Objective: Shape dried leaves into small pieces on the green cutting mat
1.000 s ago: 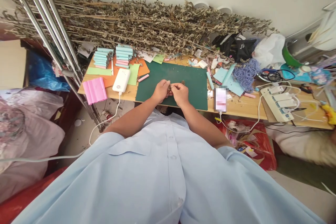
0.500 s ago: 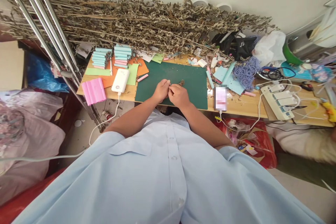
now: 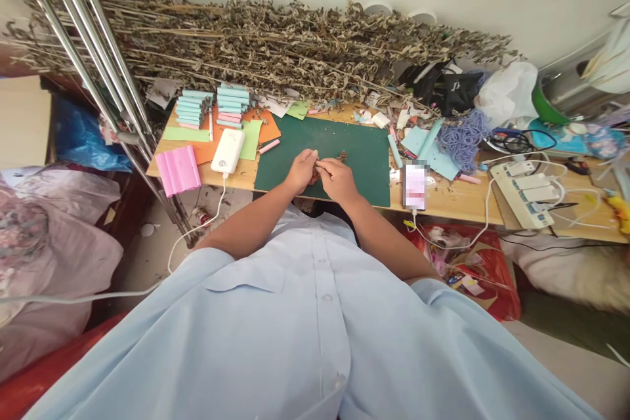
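My left hand [image 3: 301, 172] and my right hand [image 3: 336, 178] meet over the front edge of a dark green mat [image 3: 364, 164]. Both have their fingers closed, fingertips together. Something small and brownish shows between them, too small to make out. Just beyond my right hand a small clump of dried leaves [image 3: 342, 156] lies on the mat. A pink paper roll [image 3: 269, 146] rests at the mat's left edge, and a blue roll [image 3: 394, 151] lies beside its right edge.
Dried stalks [image 3: 275, 46] stretch along the back. At left are stacked paper rolls [image 3: 232, 105], a white power bank [image 3: 228, 151] and pink paper [image 3: 178, 170]. At right are a phone [image 3: 415, 186], purple string [image 3: 464, 136] and a power strip [image 3: 522, 193].
The fingers of my right hand have shifted slightly against my left, and a bit more of the small brownish thing shows between them. The view has moved a little.
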Demonstrator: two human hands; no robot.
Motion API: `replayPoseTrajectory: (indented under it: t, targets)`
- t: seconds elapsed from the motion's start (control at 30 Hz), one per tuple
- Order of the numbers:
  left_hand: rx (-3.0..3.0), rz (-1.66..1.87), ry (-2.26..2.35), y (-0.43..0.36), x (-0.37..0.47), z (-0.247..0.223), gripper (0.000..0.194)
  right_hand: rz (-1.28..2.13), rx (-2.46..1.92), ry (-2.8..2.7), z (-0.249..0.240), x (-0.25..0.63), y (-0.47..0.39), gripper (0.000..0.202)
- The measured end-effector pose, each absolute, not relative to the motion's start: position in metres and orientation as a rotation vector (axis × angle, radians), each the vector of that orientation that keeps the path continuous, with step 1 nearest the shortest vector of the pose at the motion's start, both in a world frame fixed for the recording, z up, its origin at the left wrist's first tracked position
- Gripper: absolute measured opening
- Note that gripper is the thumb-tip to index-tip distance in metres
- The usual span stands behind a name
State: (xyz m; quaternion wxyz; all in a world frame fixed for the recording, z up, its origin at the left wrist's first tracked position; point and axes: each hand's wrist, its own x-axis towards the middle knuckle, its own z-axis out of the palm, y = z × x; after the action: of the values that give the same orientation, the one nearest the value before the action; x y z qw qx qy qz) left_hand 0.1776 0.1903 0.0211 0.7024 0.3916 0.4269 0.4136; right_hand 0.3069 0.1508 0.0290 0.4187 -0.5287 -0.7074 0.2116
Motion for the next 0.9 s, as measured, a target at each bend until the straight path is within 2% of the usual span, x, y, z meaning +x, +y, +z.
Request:
replayPoseTrajectory:
  t: [0.13,0.23,0.3,0.43,0.53,0.77,0.9]
  targets:
    - [0.916,0.948,0.985,0.189,0.179,0.022,0.033,0.326,-1.452,-1.924,0.032,0.305,0.15,0.023]
    - [0.972,0.952,1.006,0.187,0.179,0.025,0.035,0.322,-1.554,-1.822,0.03,0.299,0.154,0.017]
    - [0.972,0.952,0.998,0.186,0.178,0.027,0.035,0.458,-1.597,-1.623,0.027,0.294,0.156,0.012]
    - [0.951,0.927,0.957,0.185,0.177,0.028,0.032,0.971,-1.59,-1.074,0.02,0.289,0.16,0.012]
    - [0.936,0.9,0.964,0.186,0.176,0.027,0.03,1.107,-1.481,-1.007,0.02,0.292,0.157,0.016]
    - [0.945,0.934,0.962,0.187,0.178,0.02,0.032,0.511,-1.412,-1.817,0.035,0.307,0.145,0.02]
    - [1.04,0.955,0.993,0.189,0.178,0.017,0.034,0.422,-1.568,-1.818,0.034,0.302,0.15,0.016]
